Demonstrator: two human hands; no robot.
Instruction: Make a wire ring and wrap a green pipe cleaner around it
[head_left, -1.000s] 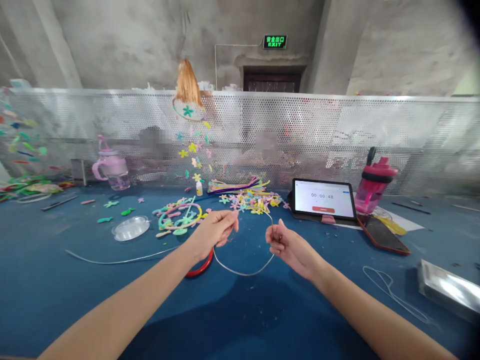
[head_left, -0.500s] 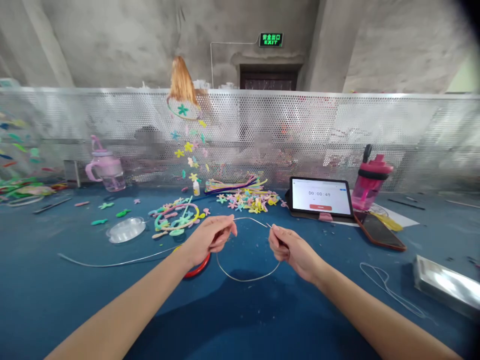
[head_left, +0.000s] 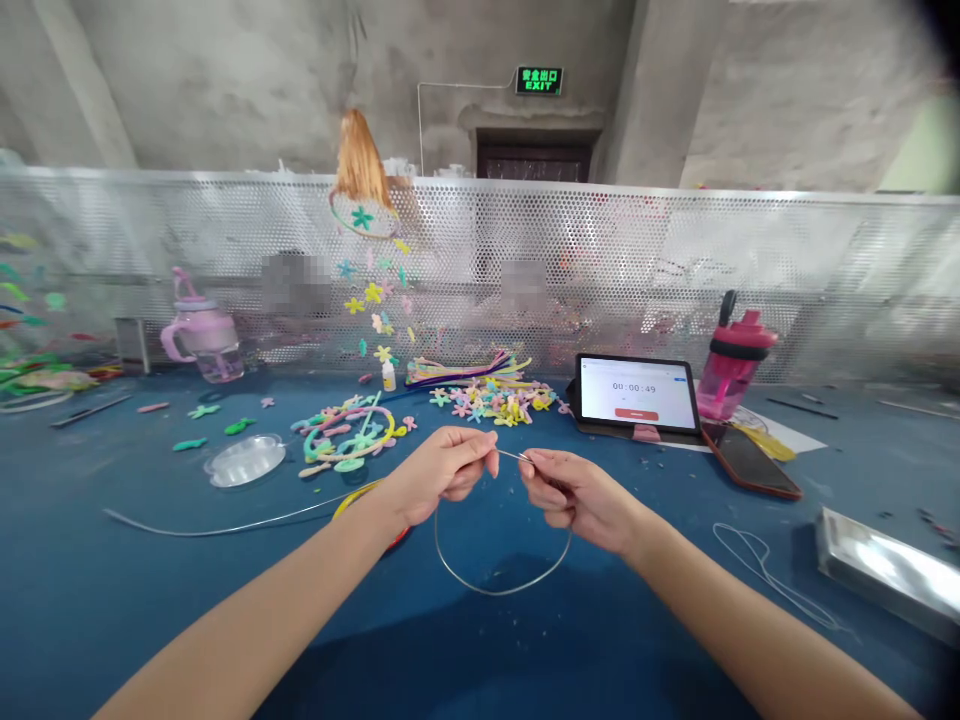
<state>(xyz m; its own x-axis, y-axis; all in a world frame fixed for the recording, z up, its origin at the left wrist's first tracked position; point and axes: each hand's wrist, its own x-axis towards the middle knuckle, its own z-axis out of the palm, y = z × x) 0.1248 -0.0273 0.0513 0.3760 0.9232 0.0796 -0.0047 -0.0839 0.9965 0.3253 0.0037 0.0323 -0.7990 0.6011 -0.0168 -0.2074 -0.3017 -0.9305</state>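
A thin silvery wire (head_left: 501, 593) hangs in a loop between my hands, above the blue table. My left hand (head_left: 455, 466) is closed in a pinch on the wire near one end. Opposite it, my right hand (head_left: 568, 490) pinches the other end between thumb and fingers. Both ends run close together in the narrow gap between my fingertips; whether they touch is hard to tell. Under my left wrist lies a yellow and red ring (head_left: 356, 500), mostly hidden by the forearm. A long loose wire (head_left: 217, 529) stretches across the table to the left.
Behind my hands lie a pile of pastel flower pieces (head_left: 510, 402) and a colourful ring (head_left: 352, 430). A clear dish (head_left: 246, 461) is at left. On the right are a tablet (head_left: 637, 392), a phone (head_left: 750, 460), a pink bottle (head_left: 735, 365), a wire coil (head_left: 772, 570) and a metal box (head_left: 889, 570).
My hands have come closer together, the left moving right, so the gap of wire between the fingertips is shorter. The loop hangs slightly lower. The view has shifted a little.
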